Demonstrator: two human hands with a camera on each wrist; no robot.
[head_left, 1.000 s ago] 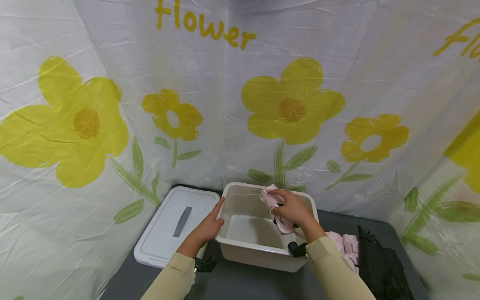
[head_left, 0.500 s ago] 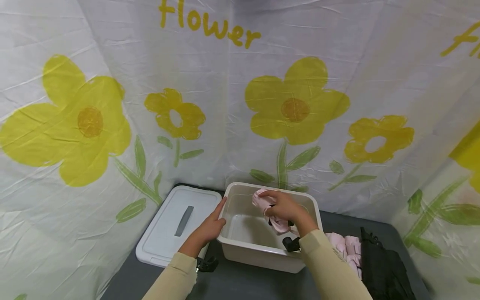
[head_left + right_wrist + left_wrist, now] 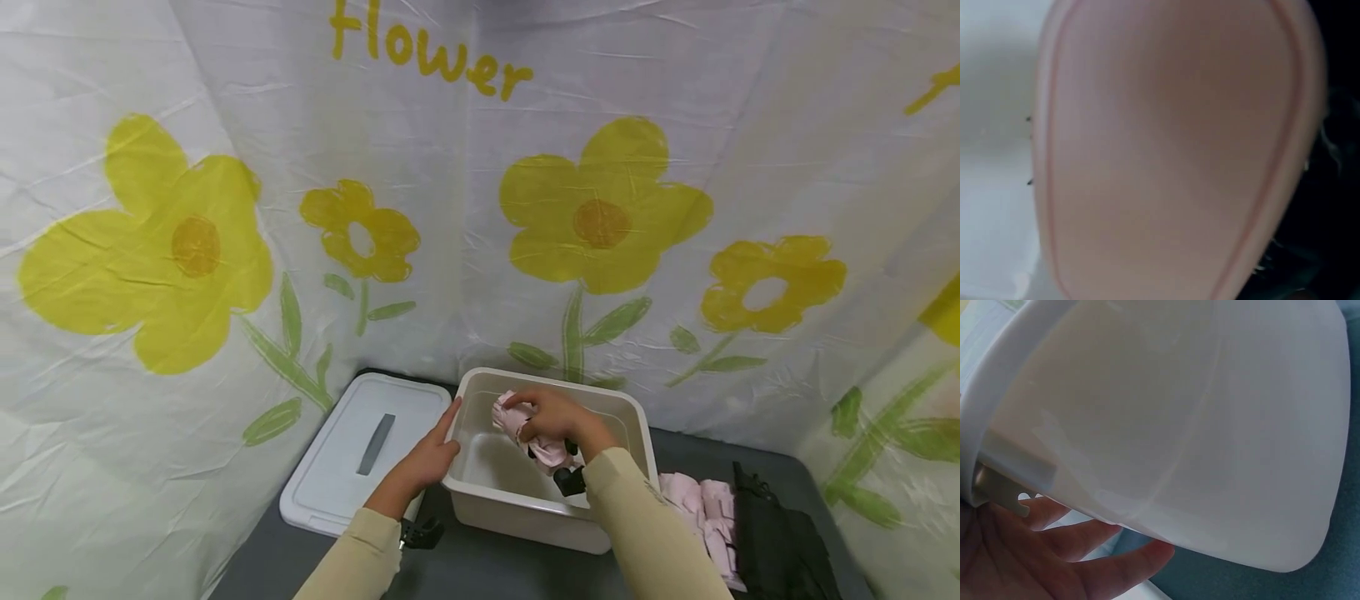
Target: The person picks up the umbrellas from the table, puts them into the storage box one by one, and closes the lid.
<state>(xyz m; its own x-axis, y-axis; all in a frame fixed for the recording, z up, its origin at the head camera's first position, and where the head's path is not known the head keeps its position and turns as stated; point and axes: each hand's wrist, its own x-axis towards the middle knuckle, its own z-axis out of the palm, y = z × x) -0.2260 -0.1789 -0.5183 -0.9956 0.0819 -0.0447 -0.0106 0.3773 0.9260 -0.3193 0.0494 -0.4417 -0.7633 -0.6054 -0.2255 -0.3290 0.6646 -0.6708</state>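
A cream plastic storage bin (image 3: 517,510) stands in the middle of the table in the head view. My left hand (image 3: 423,458) holds its left rim, with the fingers against the outer wall in the left wrist view. My right hand (image 3: 558,417) reaches inside the bin and grips a pink pad (image 3: 551,454) with black parts, tilted above the bin floor. Close up in the right wrist view, the pad's smooth face (image 3: 1160,150) has darker pink edging. My right fingers are partly hidden behind the pad and the hand.
A white lid (image 3: 337,467) with a grey handle lies left of the bin. Right of the bin lie several more pink pads (image 3: 701,508) and a black bag (image 3: 780,533). A flower-printed curtain (image 3: 465,208) hangs close behind the dark table (image 3: 465,562).
My right hand has moved left and slightly down into the bin with the pink pad. My left hand keeps its hold on the rim. The head view has shifted slightly.
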